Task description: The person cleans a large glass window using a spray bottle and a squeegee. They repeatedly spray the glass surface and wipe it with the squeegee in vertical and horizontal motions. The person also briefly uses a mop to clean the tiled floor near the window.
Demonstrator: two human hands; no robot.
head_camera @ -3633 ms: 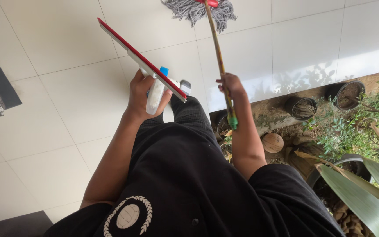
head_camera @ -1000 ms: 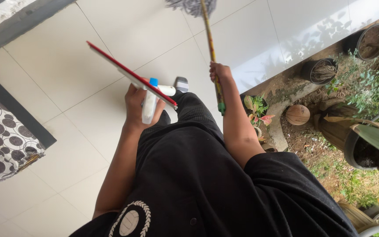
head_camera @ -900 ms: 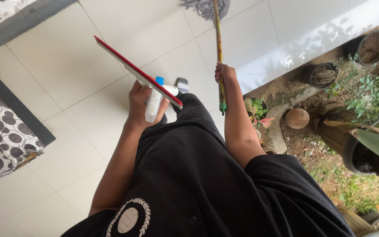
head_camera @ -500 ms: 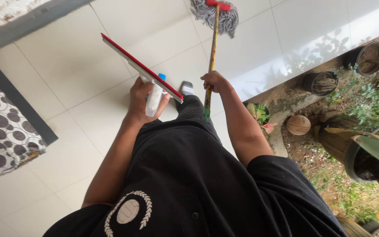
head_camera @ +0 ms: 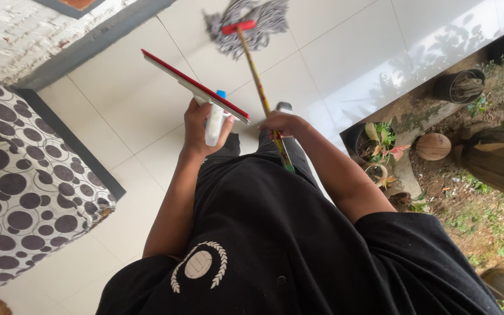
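My left hand (head_camera: 200,123) grips a white spray bottle with a blue cap (head_camera: 214,121) together with a red and white window squeegee (head_camera: 193,86), whose blade slants up to the left. My right hand (head_camera: 284,123) is closed around the wooden handle of a mop (head_camera: 259,87). The mop's grey string head (head_camera: 247,26) rests on the white tiled floor (head_camera: 118,99) ahead of me. My black shirt and trousers fill the lower middle of the view.
A cushion with a dark circle pattern (head_camera: 24,181) lies on the left beside a grey wall base. To the right of the tiled edge stand several plant pots (head_camera: 459,87), a round brown ball (head_camera: 433,146) and green plants on soil.
The view has turned, bringing the patterned cushion closer on the left. My right hand moved the mop handle leftward and tilted it, and the mop head now lies further left on the tiles.
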